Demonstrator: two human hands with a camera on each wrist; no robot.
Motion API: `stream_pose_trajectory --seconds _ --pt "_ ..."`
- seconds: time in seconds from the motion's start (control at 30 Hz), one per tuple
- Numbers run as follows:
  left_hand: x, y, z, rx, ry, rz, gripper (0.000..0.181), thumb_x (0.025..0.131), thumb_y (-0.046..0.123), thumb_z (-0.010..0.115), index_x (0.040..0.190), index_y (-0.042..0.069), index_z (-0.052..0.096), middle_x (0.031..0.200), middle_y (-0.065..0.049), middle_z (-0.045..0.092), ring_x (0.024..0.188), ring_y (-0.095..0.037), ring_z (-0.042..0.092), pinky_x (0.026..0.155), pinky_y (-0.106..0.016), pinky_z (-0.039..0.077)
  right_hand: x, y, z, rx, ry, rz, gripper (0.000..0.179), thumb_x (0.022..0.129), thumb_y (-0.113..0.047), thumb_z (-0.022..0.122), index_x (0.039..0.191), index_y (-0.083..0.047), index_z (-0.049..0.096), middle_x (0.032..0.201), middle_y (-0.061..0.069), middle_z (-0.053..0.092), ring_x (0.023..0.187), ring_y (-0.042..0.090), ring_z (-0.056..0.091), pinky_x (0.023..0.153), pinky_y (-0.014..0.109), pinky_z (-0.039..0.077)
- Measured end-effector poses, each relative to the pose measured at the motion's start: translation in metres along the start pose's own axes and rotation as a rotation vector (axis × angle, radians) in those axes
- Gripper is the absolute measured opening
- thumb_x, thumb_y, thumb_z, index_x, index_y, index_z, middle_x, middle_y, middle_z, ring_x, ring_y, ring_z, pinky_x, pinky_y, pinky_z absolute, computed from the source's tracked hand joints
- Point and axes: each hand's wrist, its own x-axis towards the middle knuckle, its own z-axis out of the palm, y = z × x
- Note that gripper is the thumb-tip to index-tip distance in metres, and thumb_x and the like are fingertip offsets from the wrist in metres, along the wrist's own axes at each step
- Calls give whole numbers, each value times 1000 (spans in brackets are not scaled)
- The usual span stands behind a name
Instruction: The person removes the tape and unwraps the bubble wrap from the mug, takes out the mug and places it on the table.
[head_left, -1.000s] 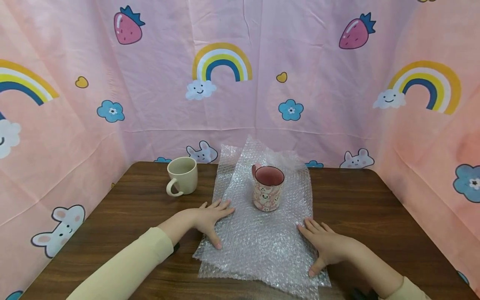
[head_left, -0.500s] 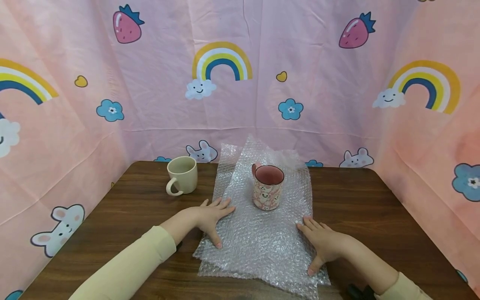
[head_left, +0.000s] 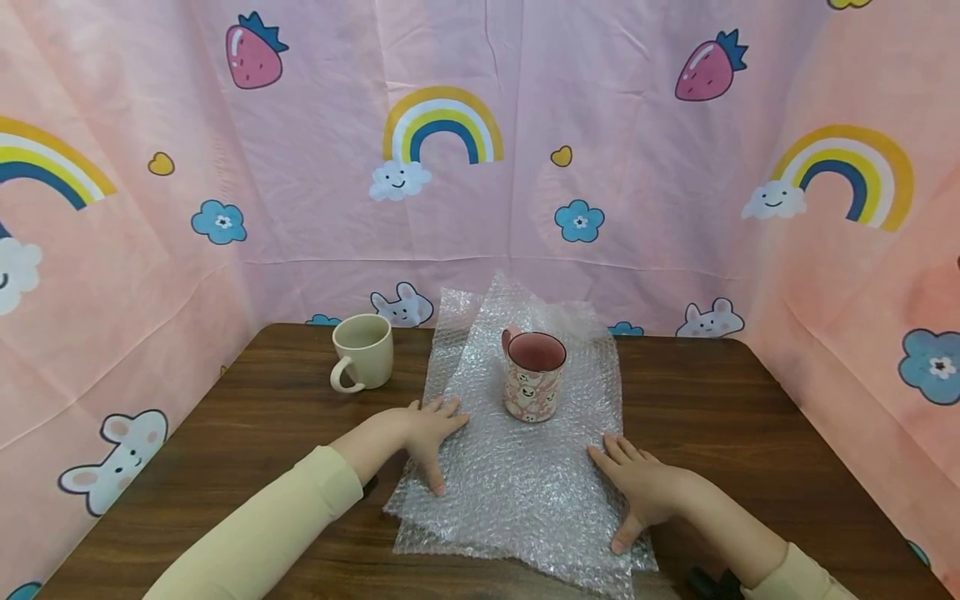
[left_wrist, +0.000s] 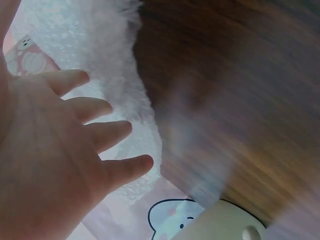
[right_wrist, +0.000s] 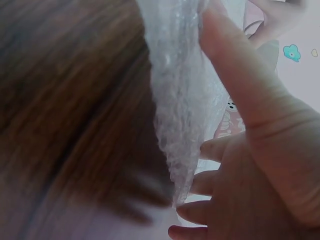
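A pink patterned mug [head_left: 532,390] stands upright on overlapping sheets of bubble wrap [head_left: 517,492], its handle toward the back left. My left hand [head_left: 423,437] lies with spread fingers on the wrap's left edge. At the wrap's right edge my right hand [head_left: 645,487] rests in the same way, fingers apart and thumb toward me. In the left wrist view the straight fingers [left_wrist: 112,135] touch the wrap's border. The right wrist view has the thumb [right_wrist: 240,65] stretched along the wrap. Neither hand grips anything.
A cream mug [head_left: 365,354] stands at the back left of the brown wooden table [head_left: 720,408], its handle toward the front left. A pink cartoon-print cloth [head_left: 315,167] encloses the table at the back and both sides. A dark object [head_left: 712,583] sits beneath the right forearm.
Both hands stay on the bubble wrap with barely any movement. The left forearm has shifted slightly to the right. The mugs stay in place.
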Motion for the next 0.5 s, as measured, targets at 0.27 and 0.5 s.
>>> stream_pose_trajectory --seconds 0.27,0.5 --pt "1 2 -10 -69 61 40 102 71 54 79 150 9 32 155 -16 22 141 -37 17 107 -62 14 1 0 0 -7 -2 8 128 56 -55 83 152 0 17 154 30 4 140 47 2 107 62 15" --pt "4 3 -20 -205 188 66 93 80 45 76 151 7 28 150 -13 34 138 -32 29 107 -61 20 3 -1 -1 -27 0 12 129 54 -55 84 151 0 18 154 30 6 140 47 4 107 62 16"
